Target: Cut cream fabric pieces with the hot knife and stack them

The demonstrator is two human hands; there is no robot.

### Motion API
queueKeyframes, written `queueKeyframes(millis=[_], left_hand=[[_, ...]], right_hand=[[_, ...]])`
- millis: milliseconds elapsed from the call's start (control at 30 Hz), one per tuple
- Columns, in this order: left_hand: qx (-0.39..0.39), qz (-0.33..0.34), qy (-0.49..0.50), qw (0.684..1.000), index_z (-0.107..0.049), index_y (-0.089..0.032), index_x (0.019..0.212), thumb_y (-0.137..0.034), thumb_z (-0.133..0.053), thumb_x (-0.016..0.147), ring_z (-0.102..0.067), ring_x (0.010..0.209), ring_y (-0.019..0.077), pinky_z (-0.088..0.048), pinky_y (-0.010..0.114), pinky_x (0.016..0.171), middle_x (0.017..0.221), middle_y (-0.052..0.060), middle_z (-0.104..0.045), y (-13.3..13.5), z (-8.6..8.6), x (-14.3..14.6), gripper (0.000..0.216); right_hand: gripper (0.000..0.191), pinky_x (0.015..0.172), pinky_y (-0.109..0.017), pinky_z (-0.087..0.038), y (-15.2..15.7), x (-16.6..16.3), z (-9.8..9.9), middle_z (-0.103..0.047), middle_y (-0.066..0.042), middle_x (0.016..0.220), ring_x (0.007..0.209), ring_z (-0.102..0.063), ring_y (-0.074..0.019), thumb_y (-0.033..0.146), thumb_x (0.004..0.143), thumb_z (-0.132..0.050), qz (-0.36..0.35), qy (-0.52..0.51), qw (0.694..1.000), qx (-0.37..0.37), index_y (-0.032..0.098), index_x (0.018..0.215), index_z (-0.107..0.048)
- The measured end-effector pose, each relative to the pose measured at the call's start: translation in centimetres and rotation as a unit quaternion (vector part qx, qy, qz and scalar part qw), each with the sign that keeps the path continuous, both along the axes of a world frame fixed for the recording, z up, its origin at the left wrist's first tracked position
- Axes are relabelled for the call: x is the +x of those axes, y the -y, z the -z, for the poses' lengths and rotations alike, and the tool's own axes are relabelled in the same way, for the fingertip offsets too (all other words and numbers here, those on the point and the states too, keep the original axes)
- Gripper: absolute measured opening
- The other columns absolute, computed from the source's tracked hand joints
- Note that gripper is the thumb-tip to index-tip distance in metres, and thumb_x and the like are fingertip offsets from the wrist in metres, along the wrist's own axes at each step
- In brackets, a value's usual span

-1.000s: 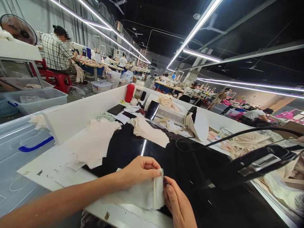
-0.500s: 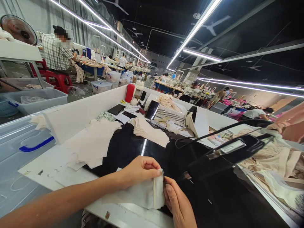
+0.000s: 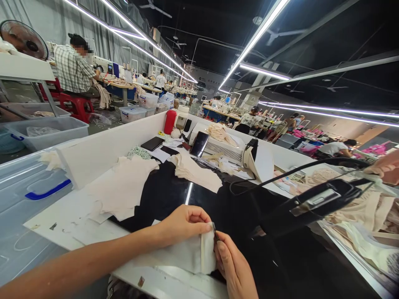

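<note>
My left hand [image 3: 193, 222] pinches the upper edge of a white fabric piece [image 3: 187, 253] between thumb and fingers, low in the middle of the view. A cream strip [image 3: 203, 253] runs down the fabric near its right edge. My right hand [image 3: 232, 263] is closed around a small dark tool [image 3: 215, 233], perhaps thread snips, that stands against this edge. The fingers hide most of it. Under both hands lies the black tabletop [image 3: 193, 199] with a white border.
Stacked cream fabric pieces [image 3: 124, 182] lie left, more [image 3: 196, 172] ahead. Beyond are phones [image 3: 199, 144], a red bottle [image 3: 170, 121] and a white lamp [image 3: 255, 162]. At right, another person's hand [image 3: 386, 168] is near a blurred long black object [image 3: 299, 211] with a cable. Plastic bins [image 3: 50, 131] stand left.
The long black object at the right has shifted rightward, and the other person's hand has moved further right too. My hands and the white fabric look nearly still.
</note>
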State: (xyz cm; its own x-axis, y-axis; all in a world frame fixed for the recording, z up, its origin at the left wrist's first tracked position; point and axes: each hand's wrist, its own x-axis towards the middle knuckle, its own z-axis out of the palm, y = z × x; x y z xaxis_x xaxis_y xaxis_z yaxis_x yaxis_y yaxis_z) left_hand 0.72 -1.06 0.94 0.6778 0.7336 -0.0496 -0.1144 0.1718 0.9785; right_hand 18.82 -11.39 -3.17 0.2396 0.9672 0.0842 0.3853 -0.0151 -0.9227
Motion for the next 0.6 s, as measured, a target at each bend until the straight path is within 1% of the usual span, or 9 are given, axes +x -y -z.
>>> queueKeyframes(millis=[100,233,333,433,500,600], left_hand=[[0.008,0.004,-0.009,1.0,-0.072,-0.014,0.089,-0.049,-0.084,0.076,-0.06,0.077,0.0137,-0.042,0.027,0.075,0.084,0.002,-0.071,0.1,-0.1,0.1,0.039],[0.012,0.006,-0.017,1.0,-0.071,-0.014,0.088,-0.046,-0.082,0.077,-0.059,0.077,0.0135,-0.042,0.027,0.074,0.083,0.002,-0.071,0.1,-0.3,0.0,0.035],[0.015,0.013,-0.018,1.0,-0.071,-0.014,0.089,-0.045,-0.081,0.078,-0.062,0.08,0.0151,-0.044,0.028,0.077,0.088,0.004,-0.074,0.2,-0.4,-0.1,0.034],[0.014,0.022,-0.007,1.0,-0.071,-0.014,0.09,-0.045,-0.081,0.079,-0.064,0.082,0.0165,-0.045,0.029,0.079,0.09,0.006,-0.076,0.2,-0.3,-0.1,0.034],[0.013,0.019,-0.008,1.0,-0.07,-0.015,0.088,-0.044,-0.081,0.078,-0.061,0.078,0.0149,-0.043,0.028,0.075,0.084,0.003,-0.073,0.2,-0.3,0.0,0.033],[0.014,0.01,-0.03,0.999,-0.07,-0.016,0.087,-0.045,-0.083,0.076,-0.054,0.071,0.0124,-0.039,0.025,0.068,0.078,-0.001,-0.067,-0.1,-0.6,-0.2,0.034]], right_hand=[[0.062,0.055,-0.025,-0.049,0.0,0.1,0.1,-0.06,-0.002,0.071,0.062,-0.056,-0.0182,0.077,0.098,-0.05,-0.003,0.002,1.0,-0.007,0.023,0.112,-0.077],[0.062,0.055,-0.025,-0.047,0.0,0.0,0.2,-0.059,-0.002,0.071,0.064,-0.056,-0.0185,0.078,0.096,-0.051,0.003,-0.017,1.0,-0.013,0.022,0.11,-0.076],[0.064,0.055,-0.026,-0.045,0.1,-0.4,0.1,-0.057,-0.001,0.071,0.063,-0.053,-0.0175,0.081,0.093,-0.054,0.015,-0.05,0.998,-0.022,0.022,0.107,-0.075],[0.064,0.053,-0.026,-0.04,0.3,-0.7,-0.4,-0.049,0.002,0.07,0.059,-0.045,-0.0143,0.082,0.09,-0.059,0.031,-0.101,0.994,-0.04,0.021,0.105,-0.073],[0.063,0.052,-0.025,-0.038,0.6,-0.6,-0.9,-0.045,0.003,0.07,0.058,-0.041,-0.0127,0.081,0.09,-0.061,0.036,-0.13,0.99,-0.043,0.021,0.105,-0.072],[0.063,0.052,-0.026,-0.039,0.7,0.4,-1.4,-0.049,0.002,0.072,0.057,-0.043,-0.0127,0.08,0.092,-0.058,0.054,-0.13,0.99,-0.027,0.022,0.11,-0.072]])
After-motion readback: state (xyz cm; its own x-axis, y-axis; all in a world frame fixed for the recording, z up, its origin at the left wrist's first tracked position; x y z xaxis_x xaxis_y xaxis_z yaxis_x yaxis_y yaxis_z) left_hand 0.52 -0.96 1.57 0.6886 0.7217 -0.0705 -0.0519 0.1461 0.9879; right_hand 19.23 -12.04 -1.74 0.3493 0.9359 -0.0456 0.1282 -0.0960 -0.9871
